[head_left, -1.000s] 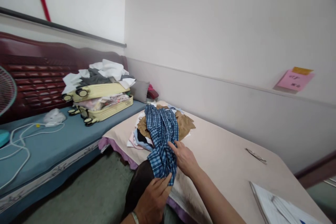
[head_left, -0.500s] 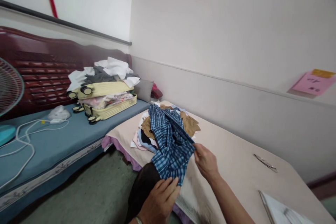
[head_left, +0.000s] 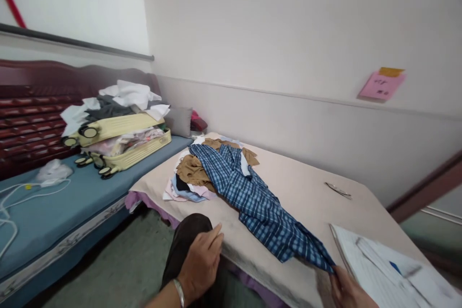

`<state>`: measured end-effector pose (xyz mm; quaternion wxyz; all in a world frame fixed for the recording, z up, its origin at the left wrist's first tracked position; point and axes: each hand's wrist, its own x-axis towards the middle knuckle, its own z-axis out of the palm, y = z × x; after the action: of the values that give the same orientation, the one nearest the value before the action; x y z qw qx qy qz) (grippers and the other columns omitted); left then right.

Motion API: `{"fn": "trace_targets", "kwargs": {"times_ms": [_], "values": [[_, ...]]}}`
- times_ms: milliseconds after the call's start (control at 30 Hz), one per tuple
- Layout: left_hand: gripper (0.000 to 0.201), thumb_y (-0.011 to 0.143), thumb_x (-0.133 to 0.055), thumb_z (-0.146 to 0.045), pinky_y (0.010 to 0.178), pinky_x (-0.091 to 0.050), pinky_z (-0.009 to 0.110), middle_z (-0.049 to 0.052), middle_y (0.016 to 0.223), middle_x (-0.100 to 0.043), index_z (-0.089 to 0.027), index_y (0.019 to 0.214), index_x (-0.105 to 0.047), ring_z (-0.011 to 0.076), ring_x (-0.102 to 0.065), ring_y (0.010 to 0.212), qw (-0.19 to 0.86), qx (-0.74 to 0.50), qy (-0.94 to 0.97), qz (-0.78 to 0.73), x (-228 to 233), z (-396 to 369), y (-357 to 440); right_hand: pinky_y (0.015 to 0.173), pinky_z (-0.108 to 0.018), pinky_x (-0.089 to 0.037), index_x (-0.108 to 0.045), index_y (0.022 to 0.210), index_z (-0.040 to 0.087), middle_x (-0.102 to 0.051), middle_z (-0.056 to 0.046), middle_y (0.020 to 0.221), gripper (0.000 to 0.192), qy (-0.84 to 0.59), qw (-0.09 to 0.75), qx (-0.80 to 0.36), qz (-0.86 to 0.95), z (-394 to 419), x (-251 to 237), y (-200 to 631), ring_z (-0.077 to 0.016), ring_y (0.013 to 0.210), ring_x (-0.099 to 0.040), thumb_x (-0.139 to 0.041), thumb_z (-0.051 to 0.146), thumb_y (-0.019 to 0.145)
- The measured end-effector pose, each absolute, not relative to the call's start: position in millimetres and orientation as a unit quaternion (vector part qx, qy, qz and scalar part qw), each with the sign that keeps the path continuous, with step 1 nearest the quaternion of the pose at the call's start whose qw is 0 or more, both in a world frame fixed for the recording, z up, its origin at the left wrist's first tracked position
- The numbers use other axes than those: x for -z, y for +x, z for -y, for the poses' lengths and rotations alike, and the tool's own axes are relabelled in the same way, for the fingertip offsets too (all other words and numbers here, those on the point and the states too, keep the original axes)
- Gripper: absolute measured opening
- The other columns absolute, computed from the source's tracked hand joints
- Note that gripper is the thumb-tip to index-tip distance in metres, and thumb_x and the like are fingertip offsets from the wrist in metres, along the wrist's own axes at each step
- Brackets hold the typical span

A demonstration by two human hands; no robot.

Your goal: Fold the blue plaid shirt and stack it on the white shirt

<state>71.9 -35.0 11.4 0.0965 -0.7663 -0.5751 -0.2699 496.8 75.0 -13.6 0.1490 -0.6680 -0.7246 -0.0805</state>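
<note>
A blue plaid shirt (head_left: 258, 202) lies stretched across the beige-covered table (head_left: 306, 197), from a heap of clothes (head_left: 191, 173) toward the near right. My right hand (head_left: 348, 291) pinches the shirt's near end at the table's front edge. My left hand (head_left: 200, 262) hovers by the table's front edge over my dark-trousered knee, fingers loosely apart, holding nothing.
A yellow suitcase (head_left: 126, 142) stuffed and topped with clothes sits on the blue-cushioned wooden bench (head_left: 54, 202) at left, with a white cable beside it. Papers (head_left: 386, 269) lie at the table's near right, a thin metal tool (head_left: 337, 190) further back. A pink note (head_left: 380, 85) hangs on the wall.
My right hand has pulled the plaid shirt off the heap toward the right, stretching it over the table. My left hand has let go of the shirt. The view has swung rightward.
</note>
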Motion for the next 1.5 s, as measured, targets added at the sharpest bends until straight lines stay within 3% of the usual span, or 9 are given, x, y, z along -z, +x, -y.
{"fn": "trace_targets", "kwargs": {"times_ms": [133, 367, 500, 600, 733, 967, 1100, 1300, 1500], "values": [[0.037, 0.089, -0.042, -0.006, 0.101, -0.05, 0.044, 0.014, 0.136, -0.061, -0.017, 0.118, -0.062, 0.0263, -0.058, 0.124, 0.1, 0.215, -0.758, 0.607, -23.6, -5.9, 70.2, 0.056, -0.035, -0.047, -0.064, 0.106, 0.028, -0.074, -0.009, 0.099, 0.037, -0.691, 0.129, 0.033, 0.71, -88.8, 18.5, 490.9, -0.0267, 0.074, -0.072, -0.03, 0.041, 0.097], [0.062, 0.086, -0.036, 0.0, 0.117, -0.023, 0.063, 0.016, 0.158, -0.039, -0.021, 0.143, -0.046, 0.03, -0.026, 0.15, 0.092, 0.107, -0.807, 0.573, -35.0, -130.0, 74.0, 0.078, -0.037, -0.051, -0.063, 0.105, 0.02, -0.069, -0.011, 0.112, 0.037, -0.65, 0.217, 0.007, 0.728, -138.8, -3.9, 487.3, -0.0254, 0.094, -0.068, -0.031, 0.036, 0.096], [0.037, 0.089, -0.038, -0.006, 0.115, -0.028, 0.054, 0.015, 0.12, -0.068, -0.016, 0.112, -0.064, 0.0278, -0.051, 0.132, -0.034, 0.109, -0.787, 0.607, -39.2, -179.7, 76.7, 0.093, -0.041, -0.049, -0.067, 0.096, 0.02, -0.068, -0.01, 0.12, 0.031, -0.639, 0.343, -0.083, 0.684, -172.2, -18.3, 496.9, -0.0277, 0.108, -0.064, -0.044, 0.037, 0.083], [0.027, 0.089, -0.04, -0.014, 0.093, -0.048, 0.039, 0.007, 0.087, -0.071, -0.017, 0.091, -0.067, 0.0232, -0.067, 0.094, -0.095, 0.098, -0.772, 0.62, -38.3, -196.7, 64.9, 0.077, -0.036, -0.052, -0.067, 0.09, 0.02, -0.071, -0.006, 0.087, 0.03, -0.603, 0.364, -0.266, 0.658, -190.5, -27.0, 510.3, -0.024, 0.085, -0.066, -0.051, 0.044, 0.081], [0.025, 0.089, -0.044, -0.022, 0.07, -0.048, 0.025, -0.001, 0.08, -0.07, -0.019, 0.086, -0.068, 0.0165, -0.065, 0.078, -0.184, 0.081, -0.752, 0.628, -28.3, -213.1, 41.8, 0.06, -0.03, -0.046, -0.061, 0.078, 0.02, -0.062, -0.003, 0.067, 0.038, -0.598, 0.318, -0.363, 0.64, -213.8, -19.3, 527.8, -0.0187, 0.065, -0.059, -0.045, 0.052, 0.089], [0.019, 0.093, -0.049, -0.031, 0.082, -0.043, 0.033, 0.009, 0.093, -0.071, -0.02, 0.097, -0.064, 0.0236, -0.065, 0.092, -0.152, 0.09, -0.689, 0.703, -19.3, -229.5, 45.2, 0.067, -0.037, -0.045, -0.067, 0.083, 0.022, -0.071, -0.013, 0.085, 0.031, -0.743, 0.013, -0.131, 0.656, -223.5, 26.1, 514.9, -0.0284, 0.082, -0.069, -0.044, 0.04, 0.092], [0.033, 0.101, -0.035, -0.041, 0.085, -0.042, 0.032, 0.006, 0.099, -0.07, -0.023, 0.098, -0.062, 0.0205, -0.064, 0.094, -0.146, 0.133, -0.709, 0.677, -27.7, -224.5, 63.7, 0.069, -0.037, -0.045, -0.067, 0.093, 0.022, -0.072, -0.013, 0.089, 0.033, -0.733, -0.018, -0.116, 0.67, -215.3, 26.6, 507.6, -0.0291, 0.086, -0.07, -0.039, 0.04, 0.097], [0.013, 0.087, -0.061, -0.034, 0.085, -0.041, 0.034, 0.008, 0.098, -0.068, -0.022, 0.092, -0.065, 0.0247, -0.061, 0.096, -0.156, 0.16, -0.727, 0.649, -13.4, -218.5, 86.8, 0.068, -0.038, -0.045, -0.065, 0.093, 0.021, -0.072, -0.014, 0.09, 0.032, -0.731, -0.029, -0.11, 0.673, -210.9, 16.4, 504.6, -0.0304, 0.087, -0.07, -0.039, 0.038, 0.098], [0.028, 0.095, -0.04, -0.031, 0.074, -0.041, 0.029, 0.002, 0.077, -0.065, -0.02, 0.078, -0.06, 0.018, -0.059, 0.077, -0.215, 0.201, -0.697, 0.654, -15.7, -232.1, 71.8, 0.066, -0.037, -0.044, -0.066, 0.096, 0.022, -0.071, -0.014, 0.091, 0.03, -0.75, -0.039, -0.116, 0.65, -207.5, 6.3, 504.8, -0.0308, 0.089, -0.069, -0.039, 0.034, 0.096]]}}
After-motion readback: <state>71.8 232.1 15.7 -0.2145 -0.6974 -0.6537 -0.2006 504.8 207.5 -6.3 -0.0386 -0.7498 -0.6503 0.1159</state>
